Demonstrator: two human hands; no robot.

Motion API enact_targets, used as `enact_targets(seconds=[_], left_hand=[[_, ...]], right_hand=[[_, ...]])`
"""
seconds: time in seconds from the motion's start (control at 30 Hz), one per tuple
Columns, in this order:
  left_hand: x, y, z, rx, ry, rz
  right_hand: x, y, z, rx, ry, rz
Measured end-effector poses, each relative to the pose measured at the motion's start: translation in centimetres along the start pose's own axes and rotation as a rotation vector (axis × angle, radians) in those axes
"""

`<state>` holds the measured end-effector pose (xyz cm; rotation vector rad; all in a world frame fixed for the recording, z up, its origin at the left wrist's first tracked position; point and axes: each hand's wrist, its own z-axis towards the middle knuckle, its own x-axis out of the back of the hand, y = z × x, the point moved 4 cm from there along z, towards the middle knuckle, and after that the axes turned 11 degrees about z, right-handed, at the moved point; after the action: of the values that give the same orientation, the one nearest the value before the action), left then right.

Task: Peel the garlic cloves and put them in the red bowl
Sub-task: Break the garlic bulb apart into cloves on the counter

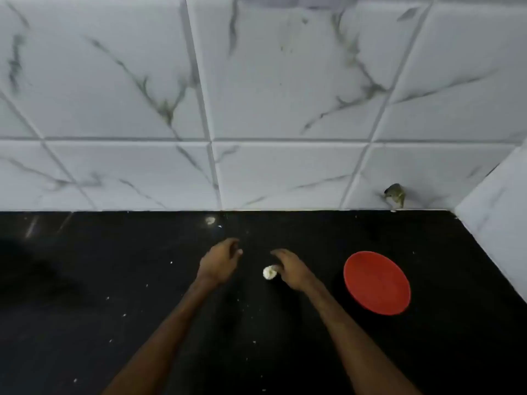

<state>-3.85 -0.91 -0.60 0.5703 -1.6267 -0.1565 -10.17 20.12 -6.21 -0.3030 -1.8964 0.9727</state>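
Right hand touching garlic, red bowl

1. A black tabletop meets a white tiled wall.
2. A red bowl sits on the right side.
3. A small white garlic lies between two bare hands.
4. The right grip touches the garlic with its thumb.
5. The left grip has curled fingers, too blurry to tell if it holds anything.
6. Tiny white bits dot the tabletop.
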Motion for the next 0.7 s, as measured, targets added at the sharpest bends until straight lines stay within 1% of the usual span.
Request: enact_targets(seconds=[0.07, 0.13, 0.2, 0.27, 0.3, 0.37, 0.47, 0.6, 0.7], left_hand=[[-2.4, -0.2, -0.5, 0.034, -0.076, -0.087], [-5.0, -0.3, -1.2, 0.056, -0.158, -0.186], [-6.8, -0.1, -1.4, 0.075, -0.195, -0.271], [-8.0, 0.2, -1.6, 0.094, -0.215, -0.335], [-8.9, 0.2, -1.8, 0.104, -0.235, -0.363], [-10.2, 0.4, -2.3, 0.126, -0.263, -0.441], [-10.7, 1.2, -3.0, 0.185, -0.280, -0.681], [-10.5, 1.4, -3.5, 0.305, -0.276, -1.030], [-10.3, 1.4, -3.8, 0.328, -0.351, -1.147]], right_hand=[[-1.4, 0.5, -0.4, -0.041, -0.069, -0.024], [-2.8, 0.5, -1.0, -0.065, -0.123, -0.097], [-3.6, 0.4, -1.1, -0.050, -0.106, -0.192], [-3.9, 0.2, -1.4, -0.057, -0.058, -0.230], [-4.2, 0.3, -1.6, -0.067, -0.036, -0.211], [-4.6, -0.1, -2.3, -0.078, 0.024, -0.069], [-5.1, -0.9, -2.9, -0.047, 0.069, 0.160], [-5.4, -1.0, -3.4, 0.019, 0.072, 0.316], [-5.4, -1.3, -3.7, 0.049, 0.162, 0.378]])
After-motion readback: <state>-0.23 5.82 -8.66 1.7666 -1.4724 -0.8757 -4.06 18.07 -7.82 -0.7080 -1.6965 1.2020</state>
